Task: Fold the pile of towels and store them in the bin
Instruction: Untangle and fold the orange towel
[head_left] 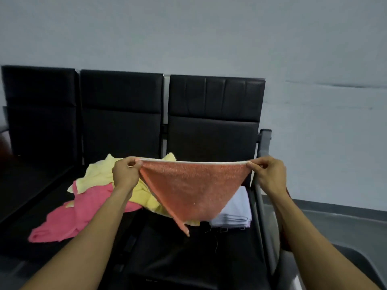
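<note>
An orange towel (193, 189) hangs stretched in the air above the black seats, its white-edged top border taut and its lower part drooping to a point. My left hand (125, 174) pinches its left corner and my right hand (269, 174) pinches its right corner. Behind it on the seats lie a crumpled yellow towel (98, 176) and a pink towel (69, 216). A folded stack of pale lavender towels (235, 212) rests on the right seat, partly hidden by the orange towel. A grey curved bin rim (354, 256) shows at the lower right.
A row of three black padded seats (121, 122) stands against a pale wall. A grey metal armrest (265, 141) ends the row on the right. Grey floor lies to the right of the seats.
</note>
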Demonstrator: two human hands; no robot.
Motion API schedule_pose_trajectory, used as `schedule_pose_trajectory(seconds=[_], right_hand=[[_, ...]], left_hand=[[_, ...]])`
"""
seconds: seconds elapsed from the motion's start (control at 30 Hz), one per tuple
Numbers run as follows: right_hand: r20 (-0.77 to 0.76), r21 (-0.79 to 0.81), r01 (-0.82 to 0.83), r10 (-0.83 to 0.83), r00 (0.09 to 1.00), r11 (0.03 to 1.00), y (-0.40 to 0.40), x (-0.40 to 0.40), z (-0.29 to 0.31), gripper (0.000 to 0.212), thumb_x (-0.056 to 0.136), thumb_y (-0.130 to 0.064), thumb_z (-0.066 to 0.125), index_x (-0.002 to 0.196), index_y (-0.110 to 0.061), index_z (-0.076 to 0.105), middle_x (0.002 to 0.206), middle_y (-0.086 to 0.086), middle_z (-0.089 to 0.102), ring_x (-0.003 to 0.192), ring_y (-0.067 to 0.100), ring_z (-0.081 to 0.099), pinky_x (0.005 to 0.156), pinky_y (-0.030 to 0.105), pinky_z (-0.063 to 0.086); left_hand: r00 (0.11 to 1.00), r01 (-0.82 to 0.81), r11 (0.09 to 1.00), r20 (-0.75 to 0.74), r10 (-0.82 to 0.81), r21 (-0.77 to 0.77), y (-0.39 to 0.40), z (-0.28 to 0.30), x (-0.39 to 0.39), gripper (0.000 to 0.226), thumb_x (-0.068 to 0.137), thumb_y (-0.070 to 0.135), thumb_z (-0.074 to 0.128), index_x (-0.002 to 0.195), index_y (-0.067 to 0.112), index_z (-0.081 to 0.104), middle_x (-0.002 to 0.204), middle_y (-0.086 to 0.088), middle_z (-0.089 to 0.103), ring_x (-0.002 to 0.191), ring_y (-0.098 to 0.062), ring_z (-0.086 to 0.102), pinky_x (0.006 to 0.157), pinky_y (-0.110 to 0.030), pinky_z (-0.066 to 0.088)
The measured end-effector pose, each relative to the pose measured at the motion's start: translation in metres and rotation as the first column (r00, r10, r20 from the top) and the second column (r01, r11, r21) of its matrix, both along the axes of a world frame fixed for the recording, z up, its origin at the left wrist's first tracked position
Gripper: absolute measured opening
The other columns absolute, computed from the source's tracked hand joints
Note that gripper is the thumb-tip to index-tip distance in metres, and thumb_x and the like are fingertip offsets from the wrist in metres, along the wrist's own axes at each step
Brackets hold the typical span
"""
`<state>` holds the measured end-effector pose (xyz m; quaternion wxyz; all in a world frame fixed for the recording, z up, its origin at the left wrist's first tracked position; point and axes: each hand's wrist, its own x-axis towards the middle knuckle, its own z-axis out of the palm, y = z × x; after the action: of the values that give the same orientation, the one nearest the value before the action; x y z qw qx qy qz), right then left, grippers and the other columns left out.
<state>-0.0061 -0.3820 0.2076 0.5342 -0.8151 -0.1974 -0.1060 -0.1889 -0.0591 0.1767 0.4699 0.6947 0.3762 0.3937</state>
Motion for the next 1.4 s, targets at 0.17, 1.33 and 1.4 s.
schedule_pose_trajectory(seconds=[0.17,1.33,1.4], right_hand=[[0.115,-0.023,0.031,-0.028,0.993,0.999,-0.005,-0.015,0.043,0.008,0.089,-0.014,0.074,0.089,-0.008,0.079,0.080,0.001,0.070,0.076,0.013,0.063,0.067,0.013,0.041],[0.057,0.181,0.143,-0.156,0.986,0.973,-0.041,-0.087,0.062,0.012,0.104,-0.016,0.047,0.099,-0.007,0.054,0.092,0.000,0.056,0.079,0.008,0.051,0.065,0.018,0.038],[0.036,0.162,0.153,-0.161,0.986,0.975,-0.039,-0.081,0.049,0.010,0.104,-0.016,0.048,0.099,-0.008,0.053,0.089,-0.004,0.055,0.076,0.000,0.049,0.062,0.011,0.035]], left_hand=[[0.999,0.037,0.995,-0.006,-0.037,0.088,-0.010,0.050,-0.010,0.020,0.096,0.003,0.063,0.079,0.010,0.070,0.076,-0.001,0.065,0.077,-0.018,0.060,0.068,-0.029,0.042],[0.994,0.109,0.930,-0.061,-0.093,0.350,-0.064,0.085,-0.067,0.016,0.103,0.012,0.045,0.094,0.010,0.058,0.091,-0.003,0.062,0.096,-0.028,0.059,0.081,-0.046,0.051],[0.992,0.120,0.936,-0.078,-0.100,0.331,-0.061,0.069,-0.058,0.017,0.102,0.011,0.046,0.093,0.011,0.060,0.092,-0.001,0.063,0.096,-0.026,0.059,0.080,-0.041,0.050]])
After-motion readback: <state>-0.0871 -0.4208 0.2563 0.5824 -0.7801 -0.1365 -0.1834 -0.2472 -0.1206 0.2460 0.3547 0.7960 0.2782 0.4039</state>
